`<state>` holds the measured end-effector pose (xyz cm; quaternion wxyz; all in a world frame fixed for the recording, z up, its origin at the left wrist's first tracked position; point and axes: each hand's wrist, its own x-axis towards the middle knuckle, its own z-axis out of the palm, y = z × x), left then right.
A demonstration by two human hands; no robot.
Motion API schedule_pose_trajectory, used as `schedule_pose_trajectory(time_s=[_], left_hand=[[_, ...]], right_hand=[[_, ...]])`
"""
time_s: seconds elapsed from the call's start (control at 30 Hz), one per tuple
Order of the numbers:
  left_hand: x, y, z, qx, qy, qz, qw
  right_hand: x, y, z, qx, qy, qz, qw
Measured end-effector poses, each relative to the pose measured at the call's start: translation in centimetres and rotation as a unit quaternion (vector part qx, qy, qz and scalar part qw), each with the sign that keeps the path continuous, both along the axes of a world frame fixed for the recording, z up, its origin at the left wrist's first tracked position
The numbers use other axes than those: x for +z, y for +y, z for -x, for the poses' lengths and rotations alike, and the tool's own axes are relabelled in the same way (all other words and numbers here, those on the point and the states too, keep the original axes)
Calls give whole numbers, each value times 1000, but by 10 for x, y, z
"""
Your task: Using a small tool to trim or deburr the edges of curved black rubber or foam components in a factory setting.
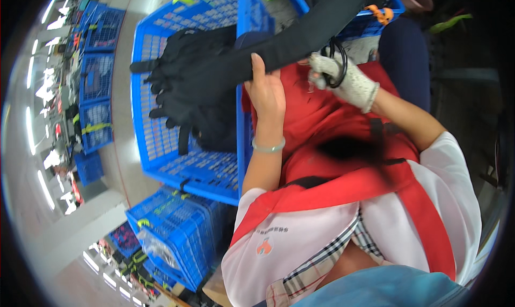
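Observation:
My left hand is bare, with a pale bangle at the wrist. It is closed on a long black fabric strip, one finger lying over the front and the others partly hidden behind. The strip slants from the blue crate up to the upper right, above my lap. My right hand wears a whitish knit glove and is closed around scissors with black loop handles; their blades are hard to make out. The gloved fingertips are just below the strip. A red apron covers my lap.
A blue plastic crate at my left holds a heap of black fabric pieces. Another blue crate stands at the far right with an orange tie. More blue crates are stacked lower left, and others line the aisle.

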<state>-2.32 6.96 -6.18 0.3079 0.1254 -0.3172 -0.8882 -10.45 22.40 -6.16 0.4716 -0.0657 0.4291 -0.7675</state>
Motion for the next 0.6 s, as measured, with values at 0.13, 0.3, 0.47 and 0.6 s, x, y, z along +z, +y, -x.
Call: schedule_pose_trajectory(time_s=[0.13, 0.3, 0.47, 0.6], left_hand=[[-17, 32, 7, -91, -135, 142, 976], [-42, 35, 10, -265, -140, 295, 907], [-27, 51, 27, -429, -146, 368, 812], [-23, 31, 21, -414, -178, 362, 816]], right_hand=[[-24, -1, 41, -91, -178, 102, 974], [-16, 12, 152, -62, -66, -13, 996], [-29, 43, 366, 101, 132, -14, 986], [-25, -50, 389, -93, 274, -260, 921]])
